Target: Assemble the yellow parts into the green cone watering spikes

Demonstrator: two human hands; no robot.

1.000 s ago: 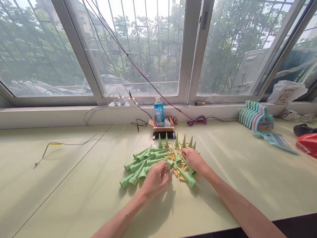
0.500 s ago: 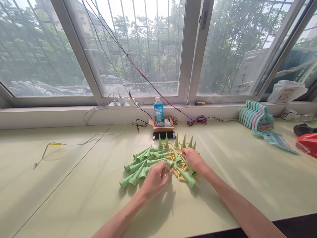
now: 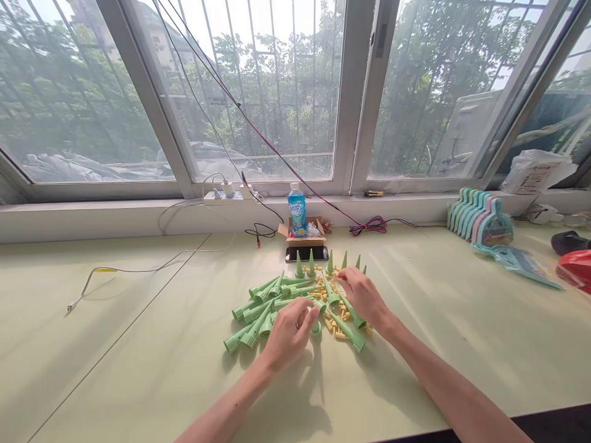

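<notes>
Over the near edge of a pile of green plastic cone spikes (image 3: 252,314), my left hand (image 3: 290,329) is closed, thumb and fingers pinched. A green cone spike (image 3: 316,328) shows just below its fingertips, mostly hidden by the hand. My right hand (image 3: 362,295) is above the yellow plastic fittings (image 3: 340,326) with its fingertips pinched together. A small yellow fitting (image 3: 337,275) appears at those fingertips, partly covered. Several green spikes (image 3: 329,263) stand upright in a row behind the pile, points up. Other spikes lie across the yellow fittings.
A black phone (image 3: 306,254) lies behind the row, before a small cardboard box (image 3: 305,241) and a blue bottle (image 3: 297,212). Cables (image 3: 369,226) run along the sill. Small pastel brush-and-dustpan sets (image 3: 480,218) and a red object (image 3: 575,271) are at right.
My right hand has lifted slightly off the yellow fittings, its fingertips now pinched. My left hand has turned a little, and more of the green spike's wide end shows beneath it.
</notes>
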